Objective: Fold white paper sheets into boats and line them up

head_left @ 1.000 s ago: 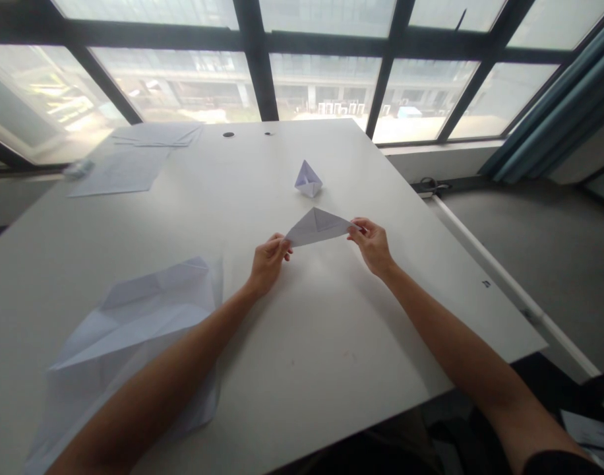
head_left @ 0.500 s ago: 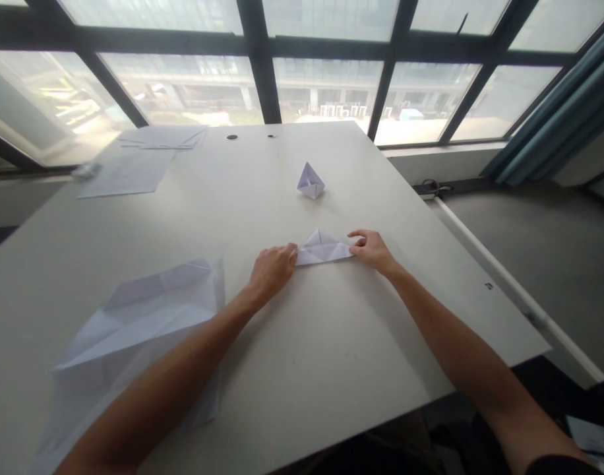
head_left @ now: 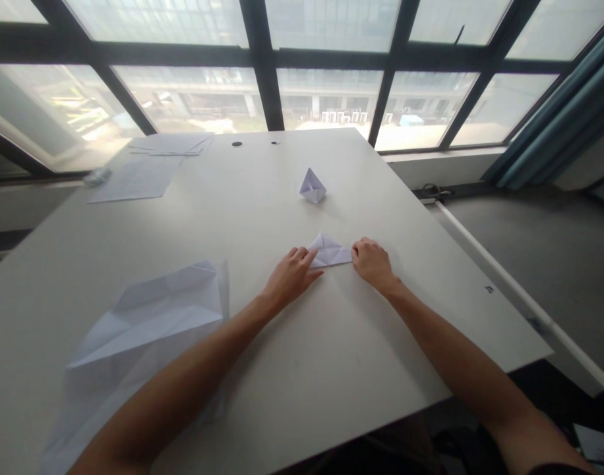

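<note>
Pressing folded paper triangle (head_left: 330, 251) flat on white surface (head_left: 332, 369), long axis sideways, apex away; open left hand (head_left: 292, 277) on left corner, right hand (head_left: 374, 260) curled at right corner, grip unclear.

Our left hand (head_left: 291, 277) and right hand (head_left: 374, 262) press in on either side of the folded paper (head_left: 330, 251), so no gap there. We have room ahead, between that paper and the paper boat (head_left: 312, 187). To the right, the table (head_left: 405, 297) runs unobstructed to its edge. To the left, the big creased sheet (head_left: 148, 313) sits under our left forearm (head_left: 183, 379) and blocks the low path. Loose sheets (head_left: 136, 178) occupy the far left corner.
</note>
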`<act>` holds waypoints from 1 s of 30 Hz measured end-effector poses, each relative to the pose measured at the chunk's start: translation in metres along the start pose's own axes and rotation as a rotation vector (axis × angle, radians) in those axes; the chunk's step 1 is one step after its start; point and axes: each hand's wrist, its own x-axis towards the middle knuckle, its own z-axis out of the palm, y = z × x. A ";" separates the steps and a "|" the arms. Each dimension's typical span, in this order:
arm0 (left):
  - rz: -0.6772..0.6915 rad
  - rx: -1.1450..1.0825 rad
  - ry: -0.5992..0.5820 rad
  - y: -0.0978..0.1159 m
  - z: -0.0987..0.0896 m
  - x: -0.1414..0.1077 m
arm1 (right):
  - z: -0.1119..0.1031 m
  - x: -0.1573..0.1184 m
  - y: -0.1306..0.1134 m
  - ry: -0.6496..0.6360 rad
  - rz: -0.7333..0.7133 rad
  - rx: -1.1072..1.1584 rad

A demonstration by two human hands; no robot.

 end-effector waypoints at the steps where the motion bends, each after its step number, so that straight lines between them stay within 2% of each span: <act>1: -0.021 0.031 -0.001 0.003 0.000 0.000 | 0.000 0.000 0.001 -0.010 -0.022 0.006; 5: -0.107 0.124 0.000 0.008 -0.001 0.000 | 0.002 0.002 0.007 -0.115 -0.174 0.213; 7: -0.139 0.147 -0.001 0.006 -0.003 0.000 | 0.006 0.005 0.008 -0.110 -0.177 0.366; 14: -0.138 0.019 -0.010 -0.010 -0.013 0.003 | 0.023 0.015 -0.002 0.111 0.005 0.945; 16: -0.139 -0.022 0.003 -0.013 -0.014 0.004 | 0.026 0.017 -0.010 0.198 0.100 1.061; 18: -0.141 -0.035 0.018 -0.013 -0.013 0.006 | 0.029 0.018 -0.019 0.230 0.175 1.140; 21: -0.152 -0.080 0.078 -0.008 -0.010 0.007 | 0.032 0.016 -0.032 0.178 0.145 1.158; 25: -0.166 -0.266 0.242 -0.001 -0.001 0.007 | 0.034 0.008 -0.042 0.145 -0.007 0.966; 27: -0.251 -0.434 0.307 -0.001 0.003 0.007 | 0.034 0.005 -0.042 0.156 -0.048 0.908; 30: -0.438 -0.791 0.315 -0.005 0.006 0.009 | 0.034 0.003 -0.038 0.193 -0.095 0.964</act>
